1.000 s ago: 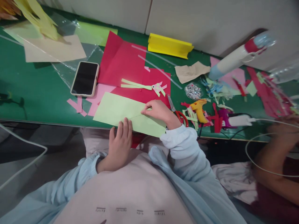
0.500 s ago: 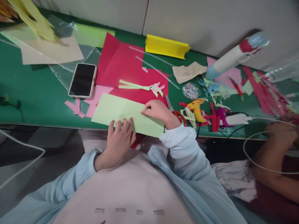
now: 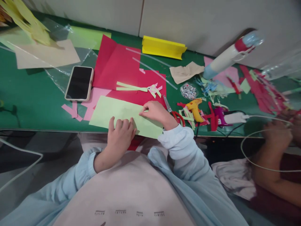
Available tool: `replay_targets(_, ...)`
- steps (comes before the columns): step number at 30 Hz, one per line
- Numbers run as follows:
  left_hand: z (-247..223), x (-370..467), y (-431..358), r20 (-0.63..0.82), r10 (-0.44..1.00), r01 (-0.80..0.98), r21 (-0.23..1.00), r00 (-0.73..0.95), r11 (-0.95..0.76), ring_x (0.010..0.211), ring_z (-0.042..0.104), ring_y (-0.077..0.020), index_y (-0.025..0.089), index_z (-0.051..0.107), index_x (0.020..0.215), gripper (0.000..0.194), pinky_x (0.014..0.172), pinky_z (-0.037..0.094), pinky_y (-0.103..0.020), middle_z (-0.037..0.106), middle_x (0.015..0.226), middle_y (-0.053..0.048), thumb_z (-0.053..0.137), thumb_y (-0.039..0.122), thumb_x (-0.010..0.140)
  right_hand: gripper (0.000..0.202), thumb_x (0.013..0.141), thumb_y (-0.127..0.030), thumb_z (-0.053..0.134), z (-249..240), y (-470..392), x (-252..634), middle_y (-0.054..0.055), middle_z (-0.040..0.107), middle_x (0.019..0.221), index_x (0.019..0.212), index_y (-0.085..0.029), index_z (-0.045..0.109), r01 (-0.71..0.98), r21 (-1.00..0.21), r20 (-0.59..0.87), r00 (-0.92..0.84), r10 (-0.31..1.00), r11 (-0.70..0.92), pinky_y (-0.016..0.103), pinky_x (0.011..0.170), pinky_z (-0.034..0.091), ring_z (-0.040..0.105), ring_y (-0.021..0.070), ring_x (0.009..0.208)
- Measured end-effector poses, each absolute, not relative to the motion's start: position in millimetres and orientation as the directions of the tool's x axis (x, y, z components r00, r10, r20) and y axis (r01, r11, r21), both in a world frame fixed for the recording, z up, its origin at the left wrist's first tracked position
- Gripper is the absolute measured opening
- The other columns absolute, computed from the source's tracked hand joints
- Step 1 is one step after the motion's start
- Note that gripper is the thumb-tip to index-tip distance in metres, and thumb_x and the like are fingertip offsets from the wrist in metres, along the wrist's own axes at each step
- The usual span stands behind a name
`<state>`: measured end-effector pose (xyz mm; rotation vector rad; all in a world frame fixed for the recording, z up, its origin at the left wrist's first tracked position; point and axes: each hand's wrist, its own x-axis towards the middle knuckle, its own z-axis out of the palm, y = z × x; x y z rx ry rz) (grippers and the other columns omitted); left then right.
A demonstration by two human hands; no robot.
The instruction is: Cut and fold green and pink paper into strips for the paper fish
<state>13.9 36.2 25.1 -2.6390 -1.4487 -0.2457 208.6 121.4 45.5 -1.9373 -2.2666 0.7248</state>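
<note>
The pale green paper sheet point(image 3: 108, 108) lies at the near edge of the tabletop point(image 3: 35, 116). The right hand point(image 3: 154, 112) pinches thumb to fingertip over it, contents indiscernible; the left hand point(image 3: 120, 135) rests bent fingers there, grip unclear. Beyond, a fish-like paper figure point(image 3: 154, 89) lies on red paper point(image 3: 115, 66).

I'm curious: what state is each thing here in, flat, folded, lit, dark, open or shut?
Pale green sheet: spread out, unfolded
Left hand: fingers bent, at the sheet's near edge
Right hand: thumb and finger pinched together, over the sheet
Phone: face up, screen dark
Scissors: lying down; blades open or shut unclear
Yellow glue gun: lying on its side
Bottle: cap on
Yellow piece by the wall: folded
</note>
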Motion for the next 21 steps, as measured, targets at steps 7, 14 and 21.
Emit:
replay_targets(7,31,17,40,0.217,0.801,0.829,-0.108,0.558,-0.549,0.091,0.058,-0.0304,0.009,0.065,0.124,0.039,0.101,0.042,-0.058,0.067,0.092,-0.014,0.042,0.028,0.099,0.023,0.078,-0.037,0.075,41,123,210,0.004,0.069,0.071,0.069,-0.016,0.072,0.912,-0.399,-0.235,-0.203,0.95,0.096,0.026,0.059,0.028,0.055,0.0136,0.066)
replay_targets(14,28,31,49,0.139,0.74,0.753,-0.087,0.658,-0.653,0.104,0.057,-0.0337,0.003,0.069,0.104,0.034,0.081,0.048,-0.044,0.065,0.108,-0.021,0.041,0.02,0.098,0.021,0.072,-0.026,0.082,30,120,208,0.005,0.068,0.09,0.085,-0.015,0.07,0.862,-0.5,-0.092,-0.149,0.985,0.084,0.027,0.077,0.041,0.059,0.0167,0.084)
replay_targets(21,23,38,56,0.074,0.748,0.75,-0.128,0.66,-0.649,0.088,0.059,-0.0284,0.003,0.065,0.11,0.032,0.07,0.046,-0.038,0.064,0.095,-0.017,0.037,0.016,0.098,0.014,0.071,-0.016,0.079,24,115,223,0.005,0.067,0.086,0.082,-0.016,0.07,0.861,-0.505,0.01,-0.054,0.999,0.051,0.033,0.084,0.045,0.06,0.0194,0.086)
